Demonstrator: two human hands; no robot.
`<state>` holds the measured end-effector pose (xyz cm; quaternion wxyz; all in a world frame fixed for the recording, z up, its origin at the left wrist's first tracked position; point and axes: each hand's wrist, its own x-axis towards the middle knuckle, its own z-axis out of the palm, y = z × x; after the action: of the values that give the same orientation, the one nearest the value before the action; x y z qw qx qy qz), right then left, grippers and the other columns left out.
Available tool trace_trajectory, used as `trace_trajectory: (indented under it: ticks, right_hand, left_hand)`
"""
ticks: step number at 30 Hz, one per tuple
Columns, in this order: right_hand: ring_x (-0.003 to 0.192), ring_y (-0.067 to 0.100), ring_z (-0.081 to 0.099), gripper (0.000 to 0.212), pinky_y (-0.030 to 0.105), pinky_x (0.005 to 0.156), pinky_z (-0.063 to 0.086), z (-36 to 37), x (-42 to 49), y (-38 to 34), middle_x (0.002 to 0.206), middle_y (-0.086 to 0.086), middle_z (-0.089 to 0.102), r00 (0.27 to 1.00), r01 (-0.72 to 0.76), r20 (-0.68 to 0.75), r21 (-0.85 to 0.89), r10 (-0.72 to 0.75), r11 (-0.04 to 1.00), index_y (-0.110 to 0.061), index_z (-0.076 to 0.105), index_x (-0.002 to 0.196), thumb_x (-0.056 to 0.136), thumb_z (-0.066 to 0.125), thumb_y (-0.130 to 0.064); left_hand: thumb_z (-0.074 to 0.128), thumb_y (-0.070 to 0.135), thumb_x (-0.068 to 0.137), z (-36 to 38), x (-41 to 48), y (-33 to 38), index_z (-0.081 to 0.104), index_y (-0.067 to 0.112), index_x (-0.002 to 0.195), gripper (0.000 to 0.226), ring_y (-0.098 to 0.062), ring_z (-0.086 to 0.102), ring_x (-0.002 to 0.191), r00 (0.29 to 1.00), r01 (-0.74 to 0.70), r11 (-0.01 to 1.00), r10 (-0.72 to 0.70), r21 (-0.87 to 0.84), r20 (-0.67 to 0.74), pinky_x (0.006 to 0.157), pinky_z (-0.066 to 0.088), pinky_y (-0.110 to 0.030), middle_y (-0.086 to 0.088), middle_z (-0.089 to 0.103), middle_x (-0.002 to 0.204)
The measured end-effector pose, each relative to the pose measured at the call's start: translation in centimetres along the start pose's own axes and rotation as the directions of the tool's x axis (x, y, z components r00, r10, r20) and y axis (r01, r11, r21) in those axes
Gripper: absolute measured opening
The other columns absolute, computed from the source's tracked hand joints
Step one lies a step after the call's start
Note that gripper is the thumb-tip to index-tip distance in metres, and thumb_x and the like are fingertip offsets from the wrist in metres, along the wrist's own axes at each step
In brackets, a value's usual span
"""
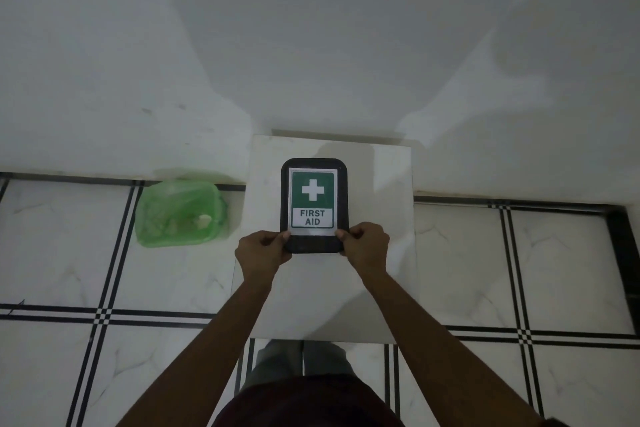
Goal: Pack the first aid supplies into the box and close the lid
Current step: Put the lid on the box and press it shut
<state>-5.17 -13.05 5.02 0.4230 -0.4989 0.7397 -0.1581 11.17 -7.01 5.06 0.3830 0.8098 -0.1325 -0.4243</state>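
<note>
Dark maroon shirt front (pixel 308 406), bottom centre, nearest the lens; grey trouser legs (pixel 277 362) visible just beyond it, standing on the floor.

Floor (pixel 571 270): white marbled tiles with black-and-white striped borders, running left and right.

Forearms, two, bare, reaching forward from the lower corners and converging toward the middle.

White tabletop (pixel 381 270): square, marbled slab, set against the wall; near edge just ahead of the legs.

Left hand (pixel 260 251): fingers curled, thumb on top, gripping the near left corner of the box.

Right hand (pixel 366 248): fingers curled, thumb on top, gripping the near right corner of the box.

First aid box (pixel 314 205): black, rounded corners, lying flat on the tabletop in its far half, roughly centred. Lid (pixel 285 184) on top and seated level on the box. Label (pixel 312 202): white sheet with green panel, white cross, text "FIRST AID". Both thumbs touch the label's near edge.

Green translucent container (pixel 180 213): on the floor left of the tabletop, against the wall base; pale contents inside, not identifiable.

Wall (pixel 311 28): plain white, with soft shadows, beyond everything.
</note>
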Motion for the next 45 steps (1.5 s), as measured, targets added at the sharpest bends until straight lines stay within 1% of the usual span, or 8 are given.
trace_trajectory:
  ticks: [5,9,14,23,32,36,40,45]
  right_hand:
    - [0.09,0.029,0.065,0.032,0.032,0.085,0.053,-0.6,1.3,-1.5,0.098,0.015,0.066,0.991,0.007,0.133,-0.121,0.009,0.993,0.001,0.062,0.099,0.075,0.077,-0.015]
    - [0.114,0.031,0.047,0.064,0.052,0.091,0.05,1.4,2.5,-4.5,0.122,0.015,0.046,0.991,0.063,0.12,-0.056,-0.056,0.996,-0.008,0.041,0.124,0.068,0.071,-0.003]
    - [0.108,0.03,0.047,0.024,0.044,0.087,0.045,3.3,2.8,-4.2,0.113,0.013,0.049,0.995,-0.096,-0.012,0.015,0.096,0.995,-0.006,0.049,0.108,0.086,0.046,-0.014]
    - [0.076,0.02,0.061,0.055,0.031,0.064,0.048,4.5,3.9,-2.5,0.086,0.005,0.062,0.993,-0.075,-0.086,0.099,0.083,0.992,-0.012,0.048,0.091,0.095,0.019,-0.059]
    - [0.078,0.02,0.063,0.047,0.034,0.073,0.052,3.5,5.4,-2.2,0.081,-0.001,0.062,0.997,0.064,-0.039,0.016,-0.063,0.998,-0.02,0.055,0.083,0.099,0.021,-0.048]
    - [0.094,0.026,0.06,0.036,0.042,0.077,0.056,4.3,5.0,-2.2,0.1,0.009,0.061,0.916,0.295,-0.194,-0.262,-0.35,0.919,-0.01,0.051,0.105,0.1,0.025,-0.036]
    - [0.143,0.03,0.022,0.07,0.041,0.113,0.025,4.6,5.5,-2.2,0.152,0.017,0.028,0.815,0.501,-0.016,-0.483,-0.579,0.718,-0.003,0.02,0.145,0.093,0.053,-0.036]
    - [0.146,0.029,0.007,0.079,0.042,0.119,0.016,4.5,5.8,-2.3,0.156,0.018,0.017,0.767,0.604,0.115,-0.464,-0.632,0.648,0.001,0.014,0.146,0.091,0.052,-0.042]
  left_hand:
    - [0.065,0.004,0.081,1.3,1.0,1.6,0.058,0.001,0.103,0.023,-0.022,0.062,0.074,0.999,0.036,0.995,-0.04,0.096,0.034,0.075,0.059,-0.045,-0.009,0.061,0.087]
    - [0.046,0.007,0.087,3.4,1.8,3.6,0.049,0.003,0.098,0.012,-0.029,0.058,0.091,0.998,-0.047,0.986,0.051,0.159,-0.022,0.063,0.048,-0.032,-0.016,0.057,0.099]
    - [0.036,0.039,0.092,4.8,3.1,3.7,0.042,0.011,0.084,0.03,-0.03,0.06,0.087,0.985,-0.116,0.984,0.131,0.135,-0.112,0.072,0.054,-0.045,-0.015,0.057,0.092]
    - [0.016,0.06,0.094,5.3,3.7,3.1,0.057,0.01,0.092,0.064,-0.025,0.062,0.082,0.984,-0.127,0.96,0.154,0.248,-0.094,0.072,0.048,-0.035,-0.007,0.064,0.089]
    - [0.021,0.052,0.098,5.3,4.5,3.0,0.055,0.014,0.088,0.051,-0.026,0.062,0.081,0.964,-0.205,0.931,0.246,0.303,-0.104,0.066,0.044,-0.033,-0.004,0.062,0.083]
    - [0.025,0.03,0.101,5.7,4.7,3.0,0.032,0.013,0.14,0.043,-0.03,0.034,0.134,0.869,-0.417,0.79,0.491,0.45,-0.057,0.09,0.046,-0.048,-0.012,0.043,0.142]
    - [0.021,0.024,0.1,5.4,5.2,2.7,-0.004,0.019,0.15,0.057,-0.02,-0.009,0.148,0.809,-0.537,0.636,0.575,0.555,0.124,0.109,0.031,-0.056,-0.001,-0.002,0.161]
    - [0.026,0.027,0.099,5.3,5.2,2.8,-0.007,0.018,0.15,0.062,-0.021,-0.012,0.147,0.797,-0.559,0.538,0.557,0.631,0.231,0.114,0.022,-0.057,-0.003,-0.007,0.161]
